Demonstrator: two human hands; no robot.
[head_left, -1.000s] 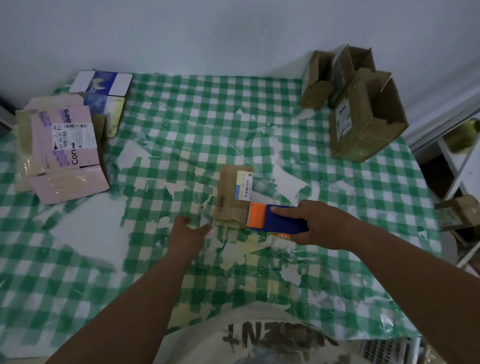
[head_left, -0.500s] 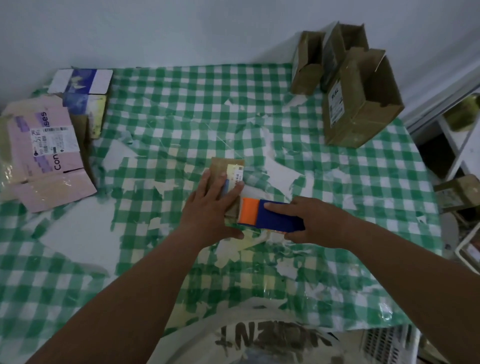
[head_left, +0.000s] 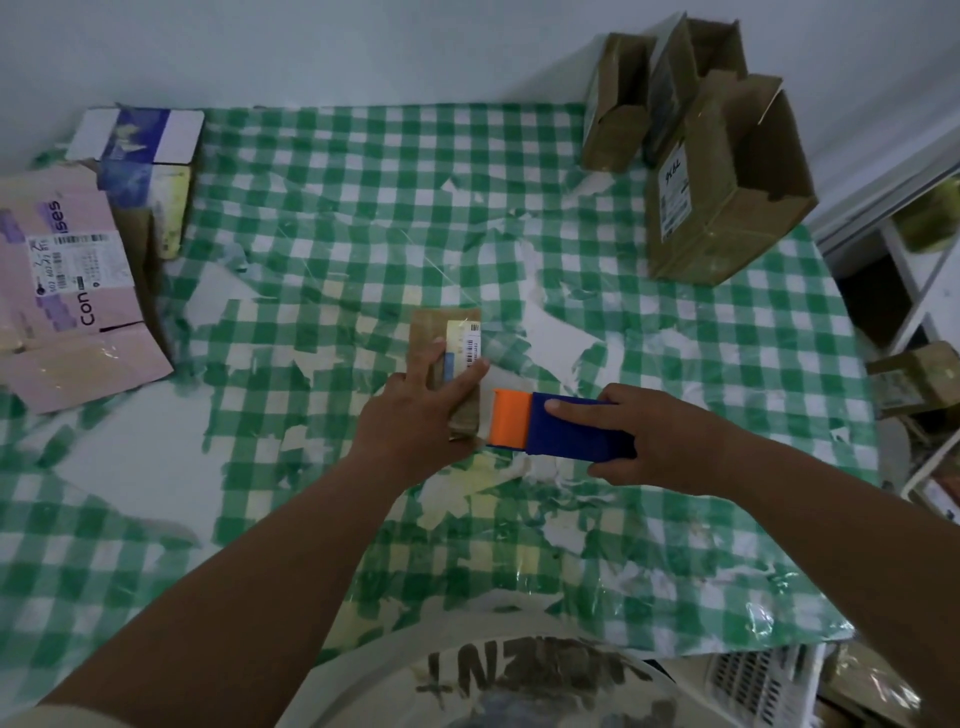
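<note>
Under the left hand (head_left: 415, 415), the small brown parcel (head_left: 436, 325) is showing a pale label (head_left: 464, 343) with a barcode, its print too small to read. It is lying flat, long axis running away from the wrist, straight fingers pressing it down. Just beside it, the right hand (head_left: 670, 441) is gripping a blue tape dispenser (head_left: 566, 431), its orange end pointing at the parcel.

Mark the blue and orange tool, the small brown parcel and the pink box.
blue and orange tool (head_left: 571, 437): head view, blue body.
small brown parcel (head_left: 426, 325): head view, bare far corner.
pink box (head_left: 78, 374): head view, lower flap.
</note>
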